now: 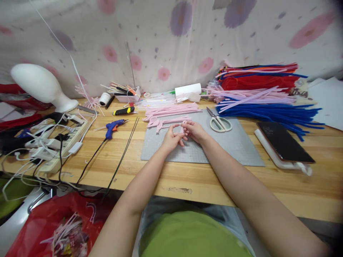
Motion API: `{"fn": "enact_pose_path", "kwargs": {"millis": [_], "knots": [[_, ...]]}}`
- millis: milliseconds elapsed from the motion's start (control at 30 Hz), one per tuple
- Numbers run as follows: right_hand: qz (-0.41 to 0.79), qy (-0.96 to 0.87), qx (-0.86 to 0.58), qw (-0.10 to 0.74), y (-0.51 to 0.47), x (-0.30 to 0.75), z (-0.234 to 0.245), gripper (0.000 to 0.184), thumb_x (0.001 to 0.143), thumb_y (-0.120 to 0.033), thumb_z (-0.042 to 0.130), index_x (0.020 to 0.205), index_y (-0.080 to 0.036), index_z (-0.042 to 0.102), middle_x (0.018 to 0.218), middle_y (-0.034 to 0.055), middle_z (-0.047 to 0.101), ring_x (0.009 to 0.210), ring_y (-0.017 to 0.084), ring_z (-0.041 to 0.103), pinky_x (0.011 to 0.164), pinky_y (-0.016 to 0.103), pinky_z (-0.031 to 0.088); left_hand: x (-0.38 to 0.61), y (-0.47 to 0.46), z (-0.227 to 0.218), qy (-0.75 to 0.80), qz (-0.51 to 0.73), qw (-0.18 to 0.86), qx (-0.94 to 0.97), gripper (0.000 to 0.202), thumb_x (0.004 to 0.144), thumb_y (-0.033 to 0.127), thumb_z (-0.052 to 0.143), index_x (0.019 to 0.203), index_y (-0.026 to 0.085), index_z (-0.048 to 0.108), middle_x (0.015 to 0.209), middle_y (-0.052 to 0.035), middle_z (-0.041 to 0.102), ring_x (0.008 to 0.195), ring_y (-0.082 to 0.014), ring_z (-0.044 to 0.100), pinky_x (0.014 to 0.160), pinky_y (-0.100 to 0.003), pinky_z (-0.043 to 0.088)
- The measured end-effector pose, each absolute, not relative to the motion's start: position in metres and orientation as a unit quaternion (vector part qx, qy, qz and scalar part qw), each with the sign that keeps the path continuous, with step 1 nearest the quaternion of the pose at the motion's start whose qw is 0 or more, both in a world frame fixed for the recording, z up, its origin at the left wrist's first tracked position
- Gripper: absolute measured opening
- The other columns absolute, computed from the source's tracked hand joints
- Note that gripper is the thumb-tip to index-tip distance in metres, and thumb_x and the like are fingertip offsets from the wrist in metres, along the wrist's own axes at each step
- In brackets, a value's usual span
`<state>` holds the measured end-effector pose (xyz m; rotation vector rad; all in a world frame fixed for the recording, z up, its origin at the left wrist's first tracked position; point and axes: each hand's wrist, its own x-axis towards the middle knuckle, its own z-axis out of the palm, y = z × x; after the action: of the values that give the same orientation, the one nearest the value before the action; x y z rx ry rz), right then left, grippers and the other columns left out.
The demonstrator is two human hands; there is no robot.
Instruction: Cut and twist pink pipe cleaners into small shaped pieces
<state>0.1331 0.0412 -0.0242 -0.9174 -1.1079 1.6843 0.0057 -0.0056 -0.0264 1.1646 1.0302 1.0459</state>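
Observation:
Over the grey cutting mat, my left hand and my right hand meet with closed fingertips. Between them they pinch a pale pink pipe cleaner, its bent part showing among the fingers. Just behind my left hand lies a shaped pink pipe cleaner piece with bent ends. A bundle of straight pink pipe cleaners rests along the mat's back edge. To the right of my right hand, scissors with pale green handles lie on the mat, blades pointing away.
A blue glue gun, a yellow-black utility knife and two thin dark rods lie left. Power strips with tangled cables are farther left. Blue pipe cleaners and a phone on a white stand lie right.

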Motion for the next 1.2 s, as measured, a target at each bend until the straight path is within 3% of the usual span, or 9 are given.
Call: {"fn": "enact_pose_path", "kwargs": {"millis": [100,233,400,733,867,1000,1200], "knots": [[0.587,-0.496,-0.437,0.468,0.043,0.13,-0.025,0.023,0.061,-0.032,0.064,0.058,-0.017,0.048,0.046,-0.0067,0.044,0.038,0.004,0.037,0.041,0.02,0.033,0.007,-0.008,-0.029,0.493,0.427,0.499,0.571,0.048,0.076,0.025,0.053,0.118,0.018,0.032,0.061,0.0034,0.064,0.039,-0.0088,0.053,0.049,-0.022,0.042],[0.444,-0.586,-0.523,0.432,0.043,0.125,-0.02,0.014,0.064,-0.03,0.056,0.061,-0.017,0.05,0.048,-0.0051,0.047,0.043,0.008,0.043,0.044,0.022,0.032,0.009,-0.012,-0.029,0.535,0.396,0.376,0.644,0.044,0.079,0.022,0.047,0.121,0.017,0.035,0.053,0.0046,0.061,0.048,-0.0109,0.058,0.06,-0.023,0.042],[0.326,-0.648,-0.57,0.386,0.04,0.123,-0.008,0.025,0.069,-0.039,0.052,0.059,-0.016,0.055,0.05,-0.0021,0.051,0.048,0.009,0.044,0.049,0.022,0.032,0.011,-0.016,-0.026,0.551,0.392,0.335,0.655,0.046,0.08,0.022,0.044,0.124,0.017,0.032,0.058,0.0035,0.063,0.048,-0.0108,0.057,0.061,-0.022,0.041],[0.386,-0.643,-0.546,0.373,0.046,0.128,-0.003,0.025,0.071,-0.037,0.052,0.057,-0.016,0.055,0.048,-0.0021,0.051,0.041,0.008,0.045,0.045,0.021,0.033,0.011,-0.016,-0.024,0.56,0.387,0.309,0.664,0.046,0.081,0.023,0.043,0.125,0.017,0.032,0.066,0.0014,0.065,0.051,-0.0118,0.057,0.063,-0.023,0.039],[0.359,-0.646,-0.558,0.378,0.045,0.127,0.002,0.025,0.072,-0.037,0.051,0.058,-0.016,0.057,0.05,-0.0009,0.054,0.041,0.008,0.045,0.044,0.021,0.032,0.012,-0.016,-0.023,0.567,0.376,0.293,0.672,0.046,0.082,0.023,0.042,0.126,0.018,0.03,0.069,0.0004,0.065,0.049,-0.0117,0.056,0.062,-0.023,0.038],[0.35,-0.639,-0.56,0.394,0.043,0.128,0.004,0.027,0.072,-0.036,0.05,0.056,-0.016,0.056,0.051,-0.0005,0.055,0.041,0.007,0.044,0.044,0.022,0.032,0.013,-0.014,-0.02,0.573,0.368,0.295,0.67,0.046,0.082,0.022,0.043,0.126,0.019,0.032,0.069,0.0003,0.065,0.049,-0.0119,0.055,0.064,-0.024,0.038],[0.43,-0.575,-0.533,0.447,0.045,0.128,0.001,0.021,0.068,-0.034,0.055,0.061,-0.015,0.059,0.05,-0.0014,0.053,0.038,0.007,0.042,0.042,0.022,0.034,0.013,-0.011,-0.019,0.58,0.351,0.284,0.678,0.044,0.082,0.024,0.045,0.125,0.018,0.035,0.07,-0.0018,0.065,0.052,-0.0139,0.056,0.067,-0.026,0.04]]}}
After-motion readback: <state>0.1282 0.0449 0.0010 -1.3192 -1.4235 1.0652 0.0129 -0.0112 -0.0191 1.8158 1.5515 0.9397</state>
